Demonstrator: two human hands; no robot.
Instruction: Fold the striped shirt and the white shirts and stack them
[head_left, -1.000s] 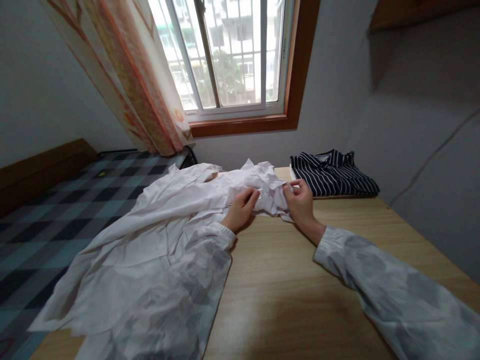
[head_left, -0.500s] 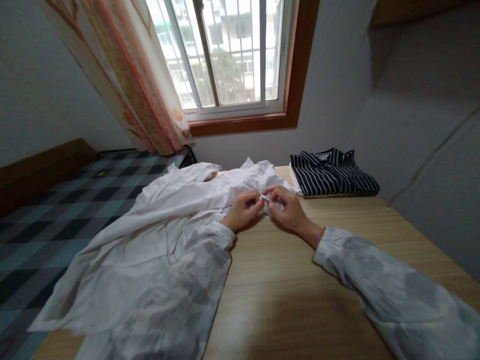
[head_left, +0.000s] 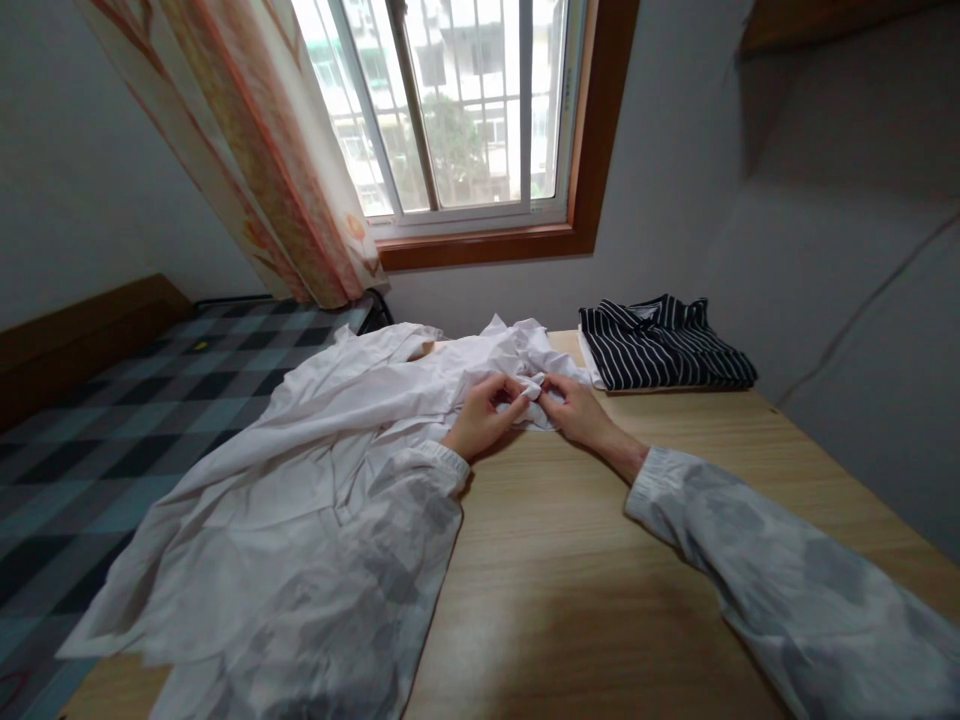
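I see the white shirt (head_left: 315,470) crumpled, spread left of the striped shirt (head_left: 664,355). My left hand (head_left: 480,415) and right hand (head_left: 574,408) both pinch its bunched edge.

You have a pale wood-grain bench (head_left: 570,560) in front of you, running away toward the wall under the window. A crumpled white shirt (head_left: 300,470) lies on it, spread over its left part and hanging past the left edge. Right of the white shirt, at the far end of the bench, a folded dark shirt with white stripes (head_left: 664,355) lies flat. Left of the white shirt, lower down, is a bed (head_left: 97,420) with a checked cover.
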